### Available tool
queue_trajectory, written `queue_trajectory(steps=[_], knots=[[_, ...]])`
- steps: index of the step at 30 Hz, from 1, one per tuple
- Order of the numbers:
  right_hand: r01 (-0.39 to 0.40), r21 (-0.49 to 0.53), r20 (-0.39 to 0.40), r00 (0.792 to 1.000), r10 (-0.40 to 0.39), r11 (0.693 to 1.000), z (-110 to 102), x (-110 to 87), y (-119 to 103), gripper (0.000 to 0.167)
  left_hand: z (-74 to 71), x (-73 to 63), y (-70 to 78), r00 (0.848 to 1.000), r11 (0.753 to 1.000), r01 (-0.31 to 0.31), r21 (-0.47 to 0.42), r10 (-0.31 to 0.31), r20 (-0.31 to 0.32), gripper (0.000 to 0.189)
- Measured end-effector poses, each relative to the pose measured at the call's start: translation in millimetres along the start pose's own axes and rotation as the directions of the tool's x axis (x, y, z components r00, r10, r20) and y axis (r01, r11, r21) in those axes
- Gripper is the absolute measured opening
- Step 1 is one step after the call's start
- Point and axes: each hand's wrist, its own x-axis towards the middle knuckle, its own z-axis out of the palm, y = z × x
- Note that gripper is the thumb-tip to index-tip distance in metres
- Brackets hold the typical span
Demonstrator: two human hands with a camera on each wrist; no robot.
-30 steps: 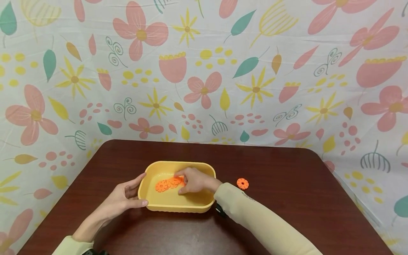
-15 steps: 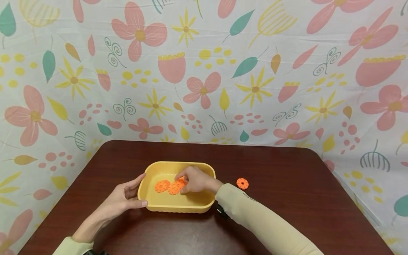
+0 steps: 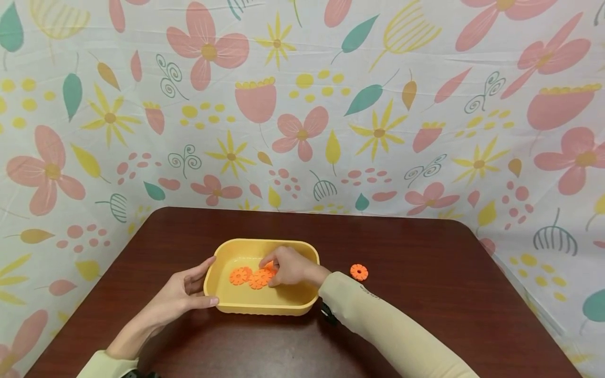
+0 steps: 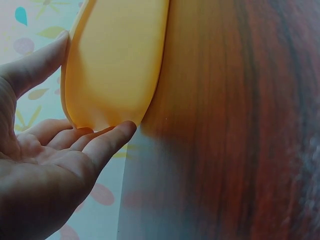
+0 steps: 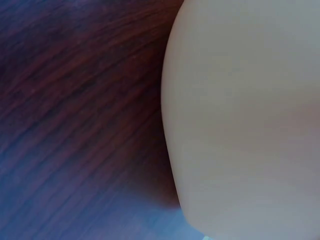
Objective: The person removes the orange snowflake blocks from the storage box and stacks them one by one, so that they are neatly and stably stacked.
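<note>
A yellow plastic tub sits on the table. My left hand grips its left end; in the left wrist view the thumb and fingers of that left hand spread around the tub's end. Inside the tub lie several orange notched plastic discs, some overlapping. My right hand reaches in over the right side, thumb and forefinger pinching an orange disc at the right of the group. The hand partly covers that disc. In the right wrist view only the tub's blurred outer wall shows.
One more orange disc lies on the dark brown table, right of the tub and behind the right sleeve. A flower-printed cloth hangs behind the table and along its sides.
In the tub, the orange discs have been spread apart: one disc now shows nearer the front by the right thumb. The right hand has shifted slightly; the left hand and tub stay put.
</note>
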Motion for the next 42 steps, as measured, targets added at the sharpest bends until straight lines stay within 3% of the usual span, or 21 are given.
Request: queue_trajectory(steps=[20, 42], knots=[[0.043, 0.035, -0.068, 0.997, -0.04, 0.998, -1, -4.1, -3, 0.034, 0.0, 2.3, -2.2, 1.0, 1.0, 0.004, 0.007, -0.004, -0.01, 0.096], [0.054, 0.049, -0.109, 0.993, -0.048, 0.997, -3, -13.7, -8, 0.032, 1.1, -0.6, 1.8, 1.0, 1.0, 0.004, -0.02, -0.004, 0.0, 0.095]])
